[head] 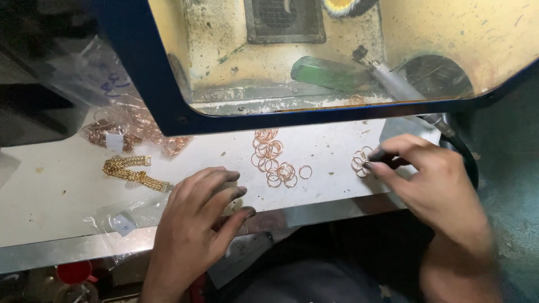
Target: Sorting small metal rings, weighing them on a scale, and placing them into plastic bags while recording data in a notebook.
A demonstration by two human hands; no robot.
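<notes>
You're at a jewellery workshop bench. A grimy polishing cabinet (337, 62) with a blue frame stands before you, with a green compound bar (328, 73) and a handpiece (393, 81) inside. Loose gold rings (272, 160) and a chain bracelet (135, 170) lie on the white bench (50, 196), beside bagged rings (126, 129).

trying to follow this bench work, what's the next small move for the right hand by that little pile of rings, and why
Probably pinching one ring free: the right hand has its fingertips on the small cluster of thin copper-coloured wire rings, apart from the larger ring scatter. The left hand rests flat on the white bench top, holding nothing.
</notes>
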